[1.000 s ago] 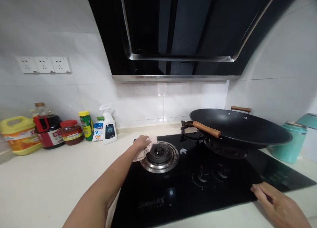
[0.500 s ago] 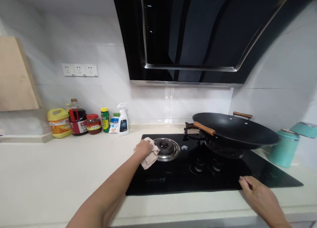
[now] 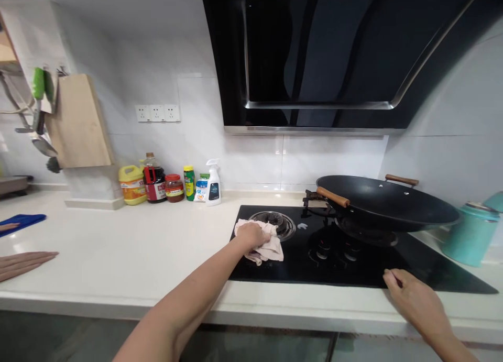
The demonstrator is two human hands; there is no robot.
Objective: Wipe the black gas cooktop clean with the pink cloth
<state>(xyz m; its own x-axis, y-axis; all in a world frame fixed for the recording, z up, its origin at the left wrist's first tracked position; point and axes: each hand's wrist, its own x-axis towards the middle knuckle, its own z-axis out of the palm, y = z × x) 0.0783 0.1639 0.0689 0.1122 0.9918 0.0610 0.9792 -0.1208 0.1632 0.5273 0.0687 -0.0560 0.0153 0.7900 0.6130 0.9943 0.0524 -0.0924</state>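
Note:
My left hand [image 3: 252,236] is pressed down on a crumpled pale pink cloth [image 3: 272,252], its fingers closed over it. The cloth lies on the black glass cooktop [image 3: 298,270] and hides the front left part of the left burner [image 3: 290,233]. A small white smear [image 3: 302,226] shows on the glass right of that burner. Close to the cooktop's front edge rests my right hand [image 3: 416,299], loosely curled with nothing visible in it. A large black wok [image 3: 393,210] with wooden handles sits on the right burner, behind two control knobs [image 3: 323,252].
Another person's hand [image 3: 27,262] lies flat on the white counter [image 3: 118,257], and fingers rest on a blue cloth [image 3: 25,222]. Against the wall stand a spray bottle [image 3: 213,186], jars and bottles. A turquoise canister [image 3: 469,236] is right of the wok; a range hood [image 3: 314,118] hangs above.
My left hand has slid the cloth rightward and toward me, in front of the left burner. The view has turned left, bringing in another person's hands. My right hand stays near the front edge.

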